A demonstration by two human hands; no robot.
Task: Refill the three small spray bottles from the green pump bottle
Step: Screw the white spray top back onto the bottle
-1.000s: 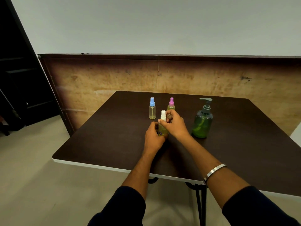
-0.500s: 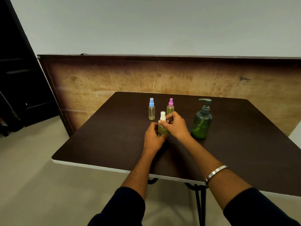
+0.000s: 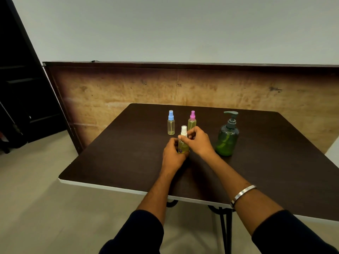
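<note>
Three small spray bottles stand on the dark table (image 3: 110,162). My left hand (image 3: 171,154) grips the body of the white-capped bottle (image 3: 183,142), which holds yellow-green liquid. My right hand (image 3: 199,141) pinches that bottle at the neck, just under the white cap (image 3: 184,130). Behind them the blue-capped bottle (image 3: 171,123) and the pink-capped bottle (image 3: 192,121) stand upright and untouched. The green pump bottle (image 3: 227,137) stands upright to the right of my right hand, apart from it.
A brown board (image 3: 128,88) stands upright behind the table, against a pale wall. The table's white front edge (image 3: 102,186) runs below my forearms. Dark shelving (image 3: 22,88) fills the left side, with grey floor in front.
My right hand's fingers have shifted slightly around the top of the white-capped bottle. My left hand and the other bottles stay where they were.
</note>
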